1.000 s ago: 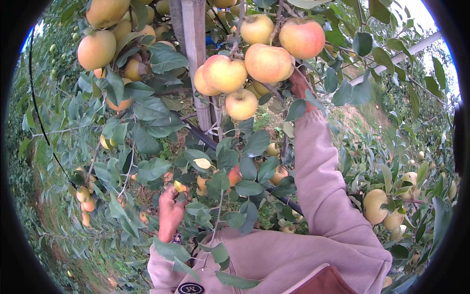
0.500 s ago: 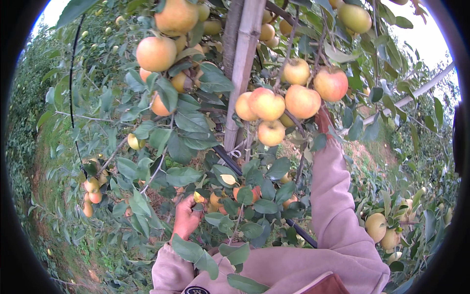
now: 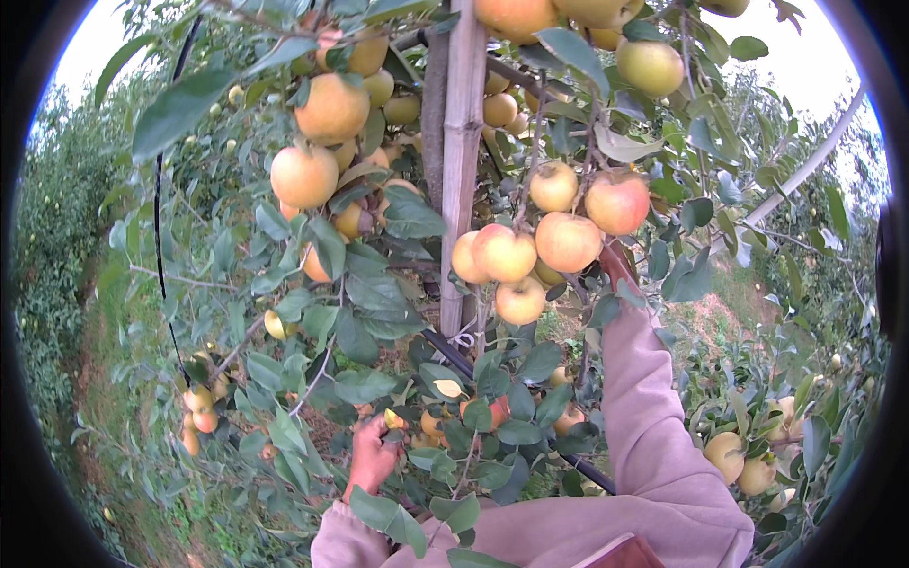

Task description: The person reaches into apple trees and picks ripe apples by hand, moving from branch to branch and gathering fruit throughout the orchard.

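My left hand point(image 3: 375, 458) is low at the centre-left among leaves, its fingers closed. A small yellow leaf point(image 3: 393, 419) with a reddish tint sticks up from the fingertips. To its right, orange-red apples point(image 3: 488, 413) show partly behind foliage. My right arm reaches up to a hanging cluster of yellow-red apples point(image 3: 568, 241). Of my right hand point(image 3: 617, 265), only a part shows, just beneath a redder apple point(image 3: 617, 202); leaves and fruit hide the fingers. Whether that hand grips anything cannot be seen.
A pale pole point(image 3: 462, 142) stands beside the trunk point(image 3: 434, 142). A dark hose point(image 3: 445, 352) crosses behind the leaves. More apples hang at upper left point(image 3: 304, 177), far left point(image 3: 199, 407) and lower right point(image 3: 725, 457). A thin black line point(image 3: 159, 227) drops at left.
The fruit and branches sit lower in the picture, as the view has tilted. My left hand stays by the same leaves, and my right hand remains behind the same apple cluster.
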The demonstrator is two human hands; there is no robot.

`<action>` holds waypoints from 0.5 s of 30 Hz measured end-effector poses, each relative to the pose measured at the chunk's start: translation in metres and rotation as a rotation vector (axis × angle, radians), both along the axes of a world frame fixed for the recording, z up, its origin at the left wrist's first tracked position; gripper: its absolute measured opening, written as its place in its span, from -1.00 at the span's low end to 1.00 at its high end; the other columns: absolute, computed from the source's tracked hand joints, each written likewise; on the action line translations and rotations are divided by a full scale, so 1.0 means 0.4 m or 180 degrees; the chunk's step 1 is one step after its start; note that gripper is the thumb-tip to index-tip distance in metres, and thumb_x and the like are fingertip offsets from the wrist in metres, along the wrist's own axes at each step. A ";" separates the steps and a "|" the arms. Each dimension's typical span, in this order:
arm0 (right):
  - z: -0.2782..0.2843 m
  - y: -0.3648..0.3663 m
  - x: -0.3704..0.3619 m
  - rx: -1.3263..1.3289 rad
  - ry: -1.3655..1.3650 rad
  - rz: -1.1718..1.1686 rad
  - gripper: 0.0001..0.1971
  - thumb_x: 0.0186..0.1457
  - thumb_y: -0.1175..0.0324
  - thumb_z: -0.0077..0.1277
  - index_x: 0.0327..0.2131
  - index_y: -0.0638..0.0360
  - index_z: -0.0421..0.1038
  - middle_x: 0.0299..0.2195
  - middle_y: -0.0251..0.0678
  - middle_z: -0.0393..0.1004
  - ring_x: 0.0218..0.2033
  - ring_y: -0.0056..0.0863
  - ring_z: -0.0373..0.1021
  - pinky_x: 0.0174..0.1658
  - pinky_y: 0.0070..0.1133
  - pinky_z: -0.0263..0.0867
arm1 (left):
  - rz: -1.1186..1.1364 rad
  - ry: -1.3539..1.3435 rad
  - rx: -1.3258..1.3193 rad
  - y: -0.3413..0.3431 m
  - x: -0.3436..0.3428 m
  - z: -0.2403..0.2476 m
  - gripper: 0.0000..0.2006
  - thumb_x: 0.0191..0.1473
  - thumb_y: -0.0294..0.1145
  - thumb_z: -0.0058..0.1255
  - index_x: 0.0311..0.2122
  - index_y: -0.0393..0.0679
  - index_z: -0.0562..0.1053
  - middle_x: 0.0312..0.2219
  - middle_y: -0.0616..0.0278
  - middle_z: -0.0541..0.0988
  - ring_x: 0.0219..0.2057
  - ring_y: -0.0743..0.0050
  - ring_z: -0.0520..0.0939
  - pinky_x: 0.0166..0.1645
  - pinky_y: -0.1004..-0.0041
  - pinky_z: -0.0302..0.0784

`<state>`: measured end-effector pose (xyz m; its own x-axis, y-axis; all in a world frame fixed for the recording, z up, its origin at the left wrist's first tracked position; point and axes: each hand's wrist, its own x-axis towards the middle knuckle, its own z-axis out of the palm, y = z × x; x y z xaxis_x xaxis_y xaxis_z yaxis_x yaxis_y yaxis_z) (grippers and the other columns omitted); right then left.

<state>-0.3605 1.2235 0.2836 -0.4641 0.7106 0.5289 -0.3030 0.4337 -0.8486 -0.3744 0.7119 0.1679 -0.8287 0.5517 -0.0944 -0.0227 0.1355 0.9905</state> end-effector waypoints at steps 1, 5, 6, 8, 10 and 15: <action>0.002 -0.001 -0.001 -0.0007 -0.0002 0.0012 -0.80 0.04 0.42 0.04 -0.22 0.20 0.43 -0.21 -0.20 0.51 -0.21 -0.40 0.38 -0.15 -0.43 0.25 | -0.0019 0.0000 0.0043 -0.004 -0.005 -0.013 -0.85 0.04 -0.66 -0.09 -0.30 -0.24 0.49 -0.55 0.36 0.55 -0.60 0.71 0.46 -0.51 0.61 0.37; 0.007 0.000 0.014 -0.0040 -0.0014 0.0000 -0.79 0.04 0.42 0.04 -0.21 0.20 0.43 -0.21 -0.20 0.51 -0.20 -0.39 0.38 -0.14 -0.42 0.25 | 0.0075 -0.0167 -0.0024 -0.003 -0.015 -0.021 -0.88 0.08 -0.62 -0.06 -0.28 -0.24 0.49 -0.54 0.34 0.56 -0.61 0.70 0.47 -0.51 0.60 0.37; 0.007 -0.002 0.010 -0.0045 -0.0011 0.0021 -0.79 0.04 0.42 0.04 -0.21 0.20 0.43 -0.21 -0.20 0.51 -0.20 -0.38 0.38 -0.14 -0.42 0.25 | 0.0062 -0.0200 -0.0068 -0.003 -0.020 -0.020 -0.89 0.09 -0.61 -0.05 -0.28 -0.24 0.50 -0.53 0.34 0.56 -0.61 0.70 0.47 -0.51 0.60 0.37; 0.002 -0.010 0.010 -0.0053 -0.0018 0.0060 -0.79 0.04 0.42 0.04 -0.21 0.20 0.43 -0.20 -0.20 0.51 -0.19 -0.38 0.38 -0.13 -0.42 0.25 | 0.0058 -0.0203 -0.0092 0.001 -0.020 -0.023 -0.88 0.09 -0.61 -0.05 -0.27 -0.24 0.50 -0.53 0.33 0.57 -0.61 0.70 0.47 -0.51 0.61 0.37; -0.004 -0.021 0.019 -0.0058 -0.0042 0.0063 -0.78 0.03 0.42 0.04 -0.20 0.19 0.44 -0.20 -0.20 0.51 -0.19 -0.38 0.38 -0.12 -0.42 0.25 | -0.0021 -0.0241 -0.0194 0.015 -0.018 -0.006 -0.73 -0.06 -0.81 -0.15 -0.27 -0.24 0.46 -0.49 0.29 0.55 -0.56 0.68 0.49 -0.50 0.65 0.39; -0.032 -0.052 0.023 -0.0017 -0.0096 0.0137 -0.78 0.03 0.43 0.05 -0.19 0.19 0.44 -0.19 -0.20 0.51 -0.17 -0.36 0.38 -0.11 -0.42 0.26 | -0.0033 -0.0262 -0.0206 0.026 -0.016 0.028 -0.71 -0.06 -0.82 -0.18 -0.25 -0.26 0.46 -0.49 0.27 0.55 -0.56 0.67 0.49 -0.50 0.64 0.40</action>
